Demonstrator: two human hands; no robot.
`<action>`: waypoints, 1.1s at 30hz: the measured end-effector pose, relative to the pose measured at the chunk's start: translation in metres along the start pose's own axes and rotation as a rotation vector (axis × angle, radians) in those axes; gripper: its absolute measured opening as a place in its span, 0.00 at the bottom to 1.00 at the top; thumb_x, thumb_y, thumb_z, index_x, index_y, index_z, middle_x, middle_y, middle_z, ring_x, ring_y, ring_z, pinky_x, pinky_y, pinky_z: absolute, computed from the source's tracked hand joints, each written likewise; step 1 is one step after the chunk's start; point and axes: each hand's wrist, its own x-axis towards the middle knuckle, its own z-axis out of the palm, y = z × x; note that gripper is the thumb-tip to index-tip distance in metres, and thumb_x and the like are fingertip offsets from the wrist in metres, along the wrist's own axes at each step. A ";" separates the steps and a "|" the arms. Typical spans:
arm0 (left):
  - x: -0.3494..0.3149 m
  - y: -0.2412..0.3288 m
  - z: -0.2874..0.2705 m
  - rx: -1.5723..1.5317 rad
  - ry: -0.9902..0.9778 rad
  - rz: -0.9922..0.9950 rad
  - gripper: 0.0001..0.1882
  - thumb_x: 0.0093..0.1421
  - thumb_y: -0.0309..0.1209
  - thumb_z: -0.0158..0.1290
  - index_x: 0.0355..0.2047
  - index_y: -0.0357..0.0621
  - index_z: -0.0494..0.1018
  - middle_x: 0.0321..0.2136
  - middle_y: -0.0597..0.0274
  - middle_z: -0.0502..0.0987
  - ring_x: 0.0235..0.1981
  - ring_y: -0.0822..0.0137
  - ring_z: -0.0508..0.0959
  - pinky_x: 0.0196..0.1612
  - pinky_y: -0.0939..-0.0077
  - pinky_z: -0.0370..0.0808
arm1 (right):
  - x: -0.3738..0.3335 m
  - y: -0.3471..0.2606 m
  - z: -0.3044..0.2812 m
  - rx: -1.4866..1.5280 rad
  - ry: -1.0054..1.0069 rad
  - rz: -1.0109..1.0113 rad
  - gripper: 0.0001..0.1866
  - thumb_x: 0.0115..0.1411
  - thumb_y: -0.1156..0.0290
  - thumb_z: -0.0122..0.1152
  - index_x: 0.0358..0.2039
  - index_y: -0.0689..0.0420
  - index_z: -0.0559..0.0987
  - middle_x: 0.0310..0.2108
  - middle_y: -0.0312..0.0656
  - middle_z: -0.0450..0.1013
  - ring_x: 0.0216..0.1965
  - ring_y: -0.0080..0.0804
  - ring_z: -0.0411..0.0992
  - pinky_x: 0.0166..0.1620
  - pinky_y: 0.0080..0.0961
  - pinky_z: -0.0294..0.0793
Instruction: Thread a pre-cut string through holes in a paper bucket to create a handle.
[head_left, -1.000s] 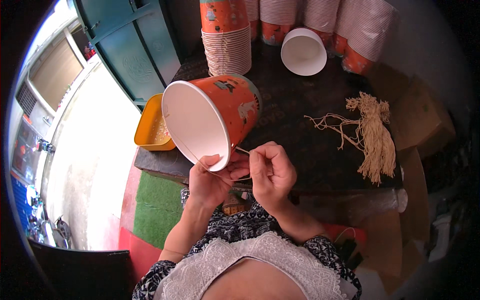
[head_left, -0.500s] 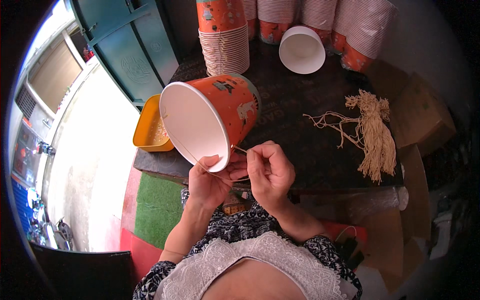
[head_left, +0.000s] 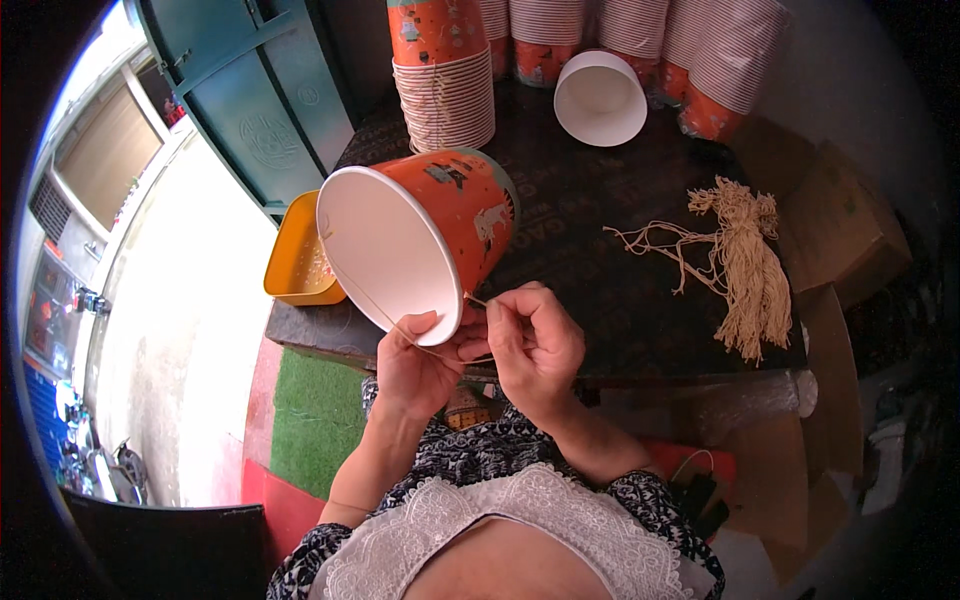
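The orange paper bucket point(head_left: 425, 245) is held tilted above the near edge of the dark surface point(head_left: 600, 260), its white mouth turned toward the person. It is judged light and easily dented, so the stiff rolled rim is the proper hold. The left hand point(head_left: 415, 365) is closed on the lower rim. Just right of it, the right hand point(head_left: 530, 345) is pinched on a thin string point(head_left: 385, 315) crossing the mouth.

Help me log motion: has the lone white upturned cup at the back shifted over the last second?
No. The white cup keeps its place beside the cup stacks on the table.
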 end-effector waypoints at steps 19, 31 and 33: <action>0.002 -0.010 -0.005 0.417 0.223 0.306 0.21 0.56 0.30 0.44 0.48 0.29 0.63 0.42 0.47 0.74 0.41 0.51 0.77 0.43 0.60 0.78 | 0.000 0.016 0.000 -0.067 0.035 0.076 0.04 0.60 0.76 0.54 0.33 0.63 0.75 0.24 0.40 0.72 0.25 0.25 0.72 0.28 0.21 0.70; 0.022 -0.001 -0.028 0.595 0.328 0.181 0.19 0.60 0.38 0.48 0.41 0.32 0.67 0.32 0.49 0.75 0.27 0.59 0.78 0.29 0.65 0.80 | 0.023 0.067 0.003 -0.207 0.079 0.357 0.11 0.57 0.71 0.57 0.22 0.64 0.71 0.16 0.41 0.69 0.16 0.26 0.65 0.22 0.26 0.64; 0.025 0.002 -0.030 0.586 0.349 0.084 0.21 0.60 0.43 0.50 0.38 0.32 0.69 0.28 0.49 0.76 0.23 0.60 0.78 0.26 0.66 0.79 | 0.025 0.079 0.000 -0.184 0.108 0.374 0.11 0.57 0.71 0.57 0.21 0.64 0.71 0.15 0.41 0.68 0.17 0.26 0.65 0.22 0.26 0.64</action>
